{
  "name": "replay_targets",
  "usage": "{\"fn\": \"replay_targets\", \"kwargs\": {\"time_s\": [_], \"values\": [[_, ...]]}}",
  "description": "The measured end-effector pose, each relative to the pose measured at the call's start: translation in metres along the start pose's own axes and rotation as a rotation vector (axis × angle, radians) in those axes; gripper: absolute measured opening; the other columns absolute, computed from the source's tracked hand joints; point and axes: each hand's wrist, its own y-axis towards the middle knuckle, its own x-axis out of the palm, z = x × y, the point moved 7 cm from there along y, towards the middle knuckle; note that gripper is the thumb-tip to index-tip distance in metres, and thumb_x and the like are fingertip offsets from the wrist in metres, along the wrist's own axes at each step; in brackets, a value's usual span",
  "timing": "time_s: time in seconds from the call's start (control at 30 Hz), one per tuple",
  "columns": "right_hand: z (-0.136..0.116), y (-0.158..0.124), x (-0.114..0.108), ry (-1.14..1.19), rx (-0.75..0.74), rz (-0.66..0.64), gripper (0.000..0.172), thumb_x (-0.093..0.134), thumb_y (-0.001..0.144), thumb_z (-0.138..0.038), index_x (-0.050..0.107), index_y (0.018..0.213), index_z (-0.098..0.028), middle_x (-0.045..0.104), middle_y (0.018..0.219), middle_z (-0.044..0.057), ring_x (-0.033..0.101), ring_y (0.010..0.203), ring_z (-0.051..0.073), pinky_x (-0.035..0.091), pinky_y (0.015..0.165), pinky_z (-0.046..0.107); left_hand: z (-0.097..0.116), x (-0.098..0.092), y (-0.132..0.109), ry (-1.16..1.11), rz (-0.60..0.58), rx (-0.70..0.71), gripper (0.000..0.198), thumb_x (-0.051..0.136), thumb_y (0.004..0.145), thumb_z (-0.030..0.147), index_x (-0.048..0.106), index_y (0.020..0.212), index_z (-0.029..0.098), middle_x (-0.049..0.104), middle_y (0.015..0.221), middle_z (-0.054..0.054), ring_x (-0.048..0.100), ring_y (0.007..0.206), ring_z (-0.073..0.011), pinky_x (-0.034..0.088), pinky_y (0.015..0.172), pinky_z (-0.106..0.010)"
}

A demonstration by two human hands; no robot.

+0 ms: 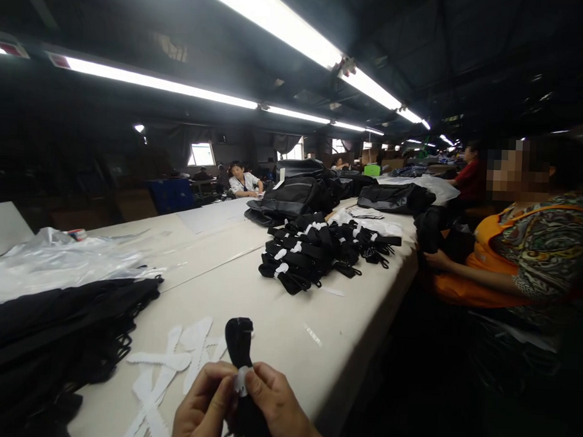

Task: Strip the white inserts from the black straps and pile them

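Both my hands meet at the bottom edge of the view, over the near edge of a long pale table (287, 321). My left hand (200, 411) and my right hand (276, 408) pinch a folded black strap bundle (240, 345) that stands upright between them. A small white band (241, 378) sits on the bundle right between my thumbs. Several white paper strips (169, 368) lie on the table just left of my hands.
A pile of banded black strap bundles (319, 252) lies mid-table, black bags (297, 196) behind it. Loose black straps (49, 337) and clear plastic (52, 259) fill the left. A person in an orange apron (502, 260) sits at the right edge; other people sit farther back.
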Motion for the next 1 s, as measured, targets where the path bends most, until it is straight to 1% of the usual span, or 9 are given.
{"fn": "replay_targets", "kwargs": {"time_s": [0.13,0.23,0.33,0.43,0.5,0.63,0.77,0.87,1.0], "values": [[-0.039,0.026,-0.027,-0.216,-0.028,0.071,0.05,0.055,0.087,-0.063,0.058,0.089,-0.013,0.059,0.062,0.001,0.049,0.048,0.011,0.039,0.047,0.022,0.008,-0.007,0.011,0.129,0.033,0.034,0.028,0.075,0.074,0.05,0.067,0.083,0.024,0.06,0.064,0.0,0.05,0.062,-0.0154,0.043,0.059,-0.023],[-0.129,0.069,-0.064,-0.909,-0.326,0.347,0.037,0.048,0.095,-0.046,0.064,0.086,-0.014,0.066,0.073,0.004,0.06,0.066,0.013,0.043,0.058,0.022,0.009,-0.043,0.011,0.177,0.122,0.015,0.03,0.075,0.074,0.05,0.066,0.088,0.025,0.061,0.064,0.001,0.052,0.064,-0.0166,0.044,0.061,-0.024],[-0.199,0.123,-0.094,-1.097,-0.337,0.441,0.027,0.059,0.088,-0.037,0.069,0.092,-0.011,0.071,0.091,0.01,0.063,0.088,0.019,0.043,0.078,0.028,0.013,-0.086,0.005,0.281,0.191,0.006,0.028,0.071,0.078,0.048,0.064,0.09,0.023,0.06,0.062,0.002,0.052,0.062,-0.0156,0.045,0.062,-0.025],[-0.222,0.157,-0.107,-1.185,-0.313,0.494,0.041,0.051,0.089,-0.033,0.069,0.103,0.001,0.067,0.107,0.025,0.06,0.107,0.026,0.037,0.09,0.038,0.028,-0.123,0.0,0.504,0.221,0.096,0.023,0.062,0.086,0.042,0.063,0.09,0.02,0.061,0.064,0.0,0.056,0.059,-0.016,0.048,0.058,-0.026],[-0.203,0.159,-0.108,-1.188,-0.382,0.502,0.052,0.04,0.094,-0.034,0.062,0.119,0.005,0.057,0.124,0.032,0.051,0.124,0.029,0.031,0.098,0.041,0.043,-0.151,0.002,0.707,0.3,0.174,0.019,0.056,0.088,0.037,0.063,0.089,0.019,0.062,0.067,-0.001,0.059,0.059,-0.0174,0.05,0.057,-0.028],[-0.117,0.122,-0.108,-1.206,-0.754,0.49,0.037,0.045,0.091,-0.035,0.069,0.112,-0.016,0.068,0.116,0.016,0.063,0.11,0.026,0.042,0.093,0.034,0.083,-0.224,0.013,1.039,0.557,0.278,0.01,0.056,0.086,0.022,0.063,0.092,0.019,0.064,0.096,-0.008,0.063,0.09,-0.0226,0.052,0.084,-0.036],[-0.034,0.112,-0.132,-1.224,-0.602,0.366,0.028,0.048,0.079,-0.039,0.07,0.095,-0.032,0.073,0.104,0.006,0.07,0.085,0.029,0.051,0.072,0.04,0.126,-0.282,0.039,1.346,0.635,0.304,0.024,0.057,0.089,0.018,0.059,0.113,0.016,0.052,0.129,-0.013,0.046,0.126,-0.029,0.037,0.108,-0.048],[-0.014,0.128,-0.167,-1.206,-0.393,0.399,0.025,0.054,0.07,-0.038,0.073,0.085,-0.037,0.075,0.1,0.005,0.07,0.073,0.031,0.05,0.061,0.043,0.149,-0.317,0.068,1.491,0.575,0.189,0.03,0.062,0.09,0.027,0.058,0.117,0.016,0.054,0.13,-0.011,0.049,0.123,-0.0296,0.041,0.104,-0.054],[-0.007,0.147,-0.192,-1.119,-0.189,0.334,0.014,0.062,0.063,-0.038,0.075,0.068,-0.038,0.076,0.088,0.007,0.07,0.068,0.033,0.049,0.058,0.044,0.155,-0.347,0.093,1.57,0.447,-0.069,0.025,0.066,0.089,0.036,0.064,0.103,0.015,0.064,0.109,-0.007,0.062,0.099,-0.0228,0.053,0.088,-0.044]]}}
